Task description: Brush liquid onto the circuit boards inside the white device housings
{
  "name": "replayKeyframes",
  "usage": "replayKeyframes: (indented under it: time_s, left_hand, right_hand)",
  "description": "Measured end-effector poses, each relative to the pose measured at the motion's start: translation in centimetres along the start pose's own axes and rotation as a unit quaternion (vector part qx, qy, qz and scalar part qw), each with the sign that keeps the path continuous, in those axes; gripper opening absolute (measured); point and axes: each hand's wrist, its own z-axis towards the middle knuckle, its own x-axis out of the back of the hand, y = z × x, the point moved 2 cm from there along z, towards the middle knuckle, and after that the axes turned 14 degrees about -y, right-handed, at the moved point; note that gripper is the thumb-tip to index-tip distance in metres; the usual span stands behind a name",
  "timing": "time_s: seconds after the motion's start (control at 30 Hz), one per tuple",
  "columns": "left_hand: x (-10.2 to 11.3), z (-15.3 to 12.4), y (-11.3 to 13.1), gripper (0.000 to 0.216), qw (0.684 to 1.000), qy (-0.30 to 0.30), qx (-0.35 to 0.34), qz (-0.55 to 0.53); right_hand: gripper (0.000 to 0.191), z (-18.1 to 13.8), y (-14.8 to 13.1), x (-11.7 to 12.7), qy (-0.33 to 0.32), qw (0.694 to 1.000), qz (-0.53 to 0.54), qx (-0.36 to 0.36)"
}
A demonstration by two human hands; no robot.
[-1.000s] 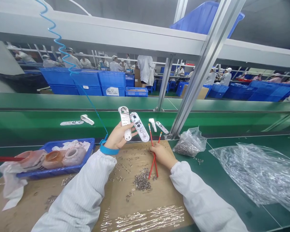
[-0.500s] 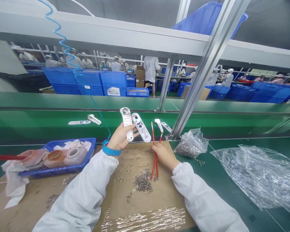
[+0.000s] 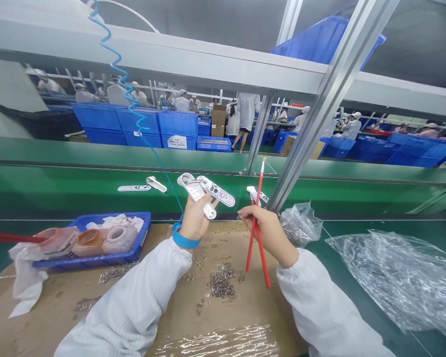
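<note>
My left hand (image 3: 195, 218) is closed around two white plastic housing halves (image 3: 205, 190), one showing a circuit board, held up over the cardboard mat (image 3: 163, 307). A blue wrist strap (image 3: 183, 239) with a coiled blue cord (image 3: 134, 106) sits on that wrist. My right hand (image 3: 268, 229) is raised beside it, closed on two red-handled brushes (image 3: 255, 233) and pinching something too small to make out at its fingertips. A pile of small metal parts (image 3: 220, 281) lies on the mat below both hands.
A blue tray (image 3: 96, 258) with tape rolls and a cloth stands at the left. A bag of metal parts (image 3: 299, 225) and a crumpled plastic sheet (image 3: 397, 267) lie at the right. More white housings (image 3: 143, 186) rest on the green conveyor (image 3: 59, 191). A slanted metal post (image 3: 319, 114) rises ahead; workers stand beyond.
My right hand has lifted off the mat with the red brushes toward the housings. My left hand has tilted the housing halves flatter.
</note>
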Motion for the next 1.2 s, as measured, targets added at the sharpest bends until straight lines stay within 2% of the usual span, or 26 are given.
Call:
replayKeyframes:
  time_s: [0.1, 0.2, 0.57, 0.97, 1.07, 1.2]
  left_hand:
    - [-0.3, -0.5, -1.0, 0.049, 0.998, 0.002, -0.062, 0.005]
    - [-0.6, -1.0, -1.2, 0.054, 0.994, 0.006, -0.105, 0.017]
    - [-1.0, -1.7, -1.1, 0.056, 0.988, 0.036, -0.124, 0.08]
    - [-1.2, -2.0, -0.8, 0.056, 0.987, 0.058, -0.135, 0.063]
    - [-1.1, -2.0, -0.8, 0.055, 0.986, 0.078, -0.136, 0.061]
    - [-0.8, -1.9, -0.6, 0.054, 0.985, 0.091, -0.141, 0.042]
  right_hand:
    - [0.008, 1.8, -1.6, -1.0, -0.009, 0.999, 0.044, -0.019]
    - [0.009, 3.2, -2.3, -2.1, -0.019, 0.997, 0.055, -0.046]
    - [0.011, 4.5, -3.5, -2.8, -0.046, 0.993, 0.052, -0.097]
    - [0.015, 4.8, -3.1, -4.2, 0.01, 0.989, 0.096, -0.108]
    - [0.017, 4.6, -3.1, -5.2, 0.04, 0.99, 0.064, -0.12]
    - [0.021, 4.2, -3.6, -6.6, 0.085, 0.988, -0.036, -0.12]
